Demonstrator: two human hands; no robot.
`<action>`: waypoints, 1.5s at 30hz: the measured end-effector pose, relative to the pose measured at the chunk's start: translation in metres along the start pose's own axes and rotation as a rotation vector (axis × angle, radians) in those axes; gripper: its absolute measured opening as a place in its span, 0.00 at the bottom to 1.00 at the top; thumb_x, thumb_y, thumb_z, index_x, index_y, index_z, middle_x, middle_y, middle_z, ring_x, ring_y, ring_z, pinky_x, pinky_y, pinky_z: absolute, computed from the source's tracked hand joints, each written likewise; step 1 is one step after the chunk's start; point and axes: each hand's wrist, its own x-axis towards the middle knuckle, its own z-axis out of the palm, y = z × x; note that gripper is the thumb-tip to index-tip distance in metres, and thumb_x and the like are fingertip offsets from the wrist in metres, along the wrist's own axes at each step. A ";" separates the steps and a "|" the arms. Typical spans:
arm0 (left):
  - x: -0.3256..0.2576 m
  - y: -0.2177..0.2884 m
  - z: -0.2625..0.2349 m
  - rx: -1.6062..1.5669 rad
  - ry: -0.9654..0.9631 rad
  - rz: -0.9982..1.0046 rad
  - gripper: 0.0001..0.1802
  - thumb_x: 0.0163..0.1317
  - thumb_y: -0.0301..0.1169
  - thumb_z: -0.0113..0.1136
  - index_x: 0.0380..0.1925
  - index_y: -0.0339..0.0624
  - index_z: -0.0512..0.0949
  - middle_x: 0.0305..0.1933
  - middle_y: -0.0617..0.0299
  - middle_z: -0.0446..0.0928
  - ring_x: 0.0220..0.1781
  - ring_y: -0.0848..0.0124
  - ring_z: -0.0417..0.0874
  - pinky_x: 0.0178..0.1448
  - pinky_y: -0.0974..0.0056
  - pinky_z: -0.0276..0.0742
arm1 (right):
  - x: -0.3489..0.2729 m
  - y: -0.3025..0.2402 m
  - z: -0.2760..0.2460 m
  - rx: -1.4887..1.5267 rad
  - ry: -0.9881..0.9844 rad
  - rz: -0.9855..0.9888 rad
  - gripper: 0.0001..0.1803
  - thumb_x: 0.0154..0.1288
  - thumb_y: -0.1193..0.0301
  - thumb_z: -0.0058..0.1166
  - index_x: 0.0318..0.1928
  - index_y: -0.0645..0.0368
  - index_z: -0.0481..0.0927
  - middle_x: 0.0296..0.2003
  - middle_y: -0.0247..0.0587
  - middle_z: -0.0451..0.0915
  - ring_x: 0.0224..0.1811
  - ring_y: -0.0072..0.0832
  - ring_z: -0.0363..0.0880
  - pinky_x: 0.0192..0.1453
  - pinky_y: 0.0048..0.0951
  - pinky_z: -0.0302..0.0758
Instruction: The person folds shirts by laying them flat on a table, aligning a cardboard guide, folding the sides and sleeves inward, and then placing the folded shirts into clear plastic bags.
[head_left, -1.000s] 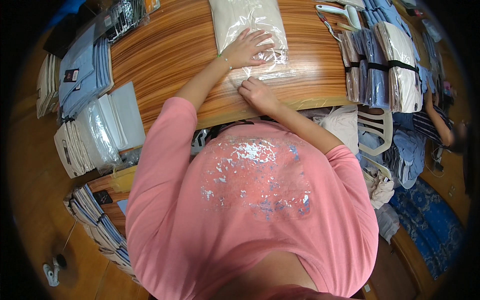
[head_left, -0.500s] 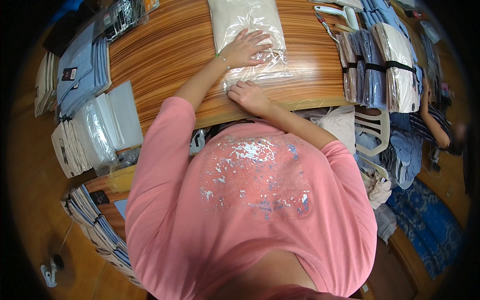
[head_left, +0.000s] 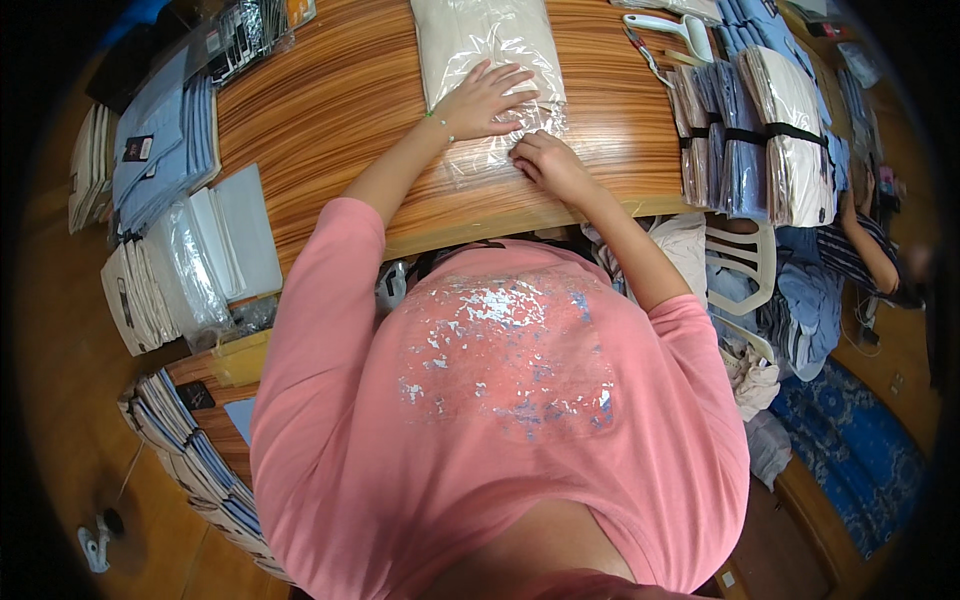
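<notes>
A cream folded garment (head_left: 485,35) lies in a clear plastic bag (head_left: 475,160) on the wood-grain table, with the bag's loose end towards me. My left hand (head_left: 488,98) rests flat on the lower part of the package, fingers spread, and is open. Just below and to the right of it, my right hand (head_left: 555,165) is closed, its fingers curled and pinched at the bag's loose end. The right fingertips are partly hidden under the hand.
Bagged folded garments (head_left: 790,135) with black bands stand at the table's right, near a white-handled lint roller (head_left: 675,28). Blue folded shirts (head_left: 165,150) and clear bags (head_left: 195,260) lie at left. A chair (head_left: 745,265) with clothes and another person's arm (head_left: 868,240) are at right.
My right hand has moved up and to the right along the bag's loose end, which now looks bunched near it. My left hand stays on the package, which has shifted slightly left.
</notes>
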 end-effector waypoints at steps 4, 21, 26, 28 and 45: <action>0.000 0.001 0.000 0.022 -0.013 -0.008 0.33 0.59 0.57 0.49 0.64 0.65 0.61 0.71 0.65 0.52 0.73 0.63 0.50 0.73 0.45 0.41 | -0.001 -0.005 -0.001 -0.022 0.062 0.024 0.04 0.50 0.76 0.54 0.29 0.59 0.76 0.30 0.40 0.75 0.38 0.38 0.73 0.41 0.34 0.73; 0.003 -0.001 0.001 0.051 -0.020 -0.030 0.35 0.56 0.60 0.49 0.64 0.66 0.62 0.71 0.64 0.54 0.72 0.63 0.51 0.72 0.44 0.42 | -0.028 -0.027 -0.003 -0.185 0.130 -0.091 0.09 0.44 0.77 0.53 0.31 0.59 0.74 0.28 0.38 0.70 0.35 0.35 0.71 0.40 0.33 0.72; 0.002 -0.002 0.005 0.027 -0.002 -0.010 0.35 0.57 0.61 0.48 0.64 0.65 0.61 0.71 0.64 0.53 0.73 0.62 0.50 0.72 0.44 0.42 | -0.040 -0.030 0.008 -0.168 0.149 -0.047 0.10 0.45 0.76 0.53 0.32 0.59 0.75 0.28 0.39 0.70 0.35 0.35 0.71 0.40 0.33 0.72; 0.004 -0.003 0.003 0.031 -0.035 -0.021 0.35 0.58 0.60 0.48 0.64 0.64 0.61 0.71 0.63 0.52 0.73 0.62 0.49 0.73 0.44 0.41 | -0.054 -0.030 0.012 -0.135 0.085 -0.072 0.10 0.45 0.76 0.54 0.33 0.59 0.75 0.29 0.39 0.70 0.35 0.36 0.71 0.41 0.34 0.72; 0.052 0.045 -0.002 0.024 -0.023 0.118 0.24 0.63 0.44 0.46 0.61 0.61 0.66 0.69 0.63 0.59 0.72 0.63 0.52 0.71 0.43 0.46 | -0.034 0.026 -0.048 -0.352 0.019 -0.017 0.07 0.50 0.74 0.50 0.32 0.57 0.77 0.31 0.36 0.75 0.40 0.33 0.73 0.47 0.34 0.69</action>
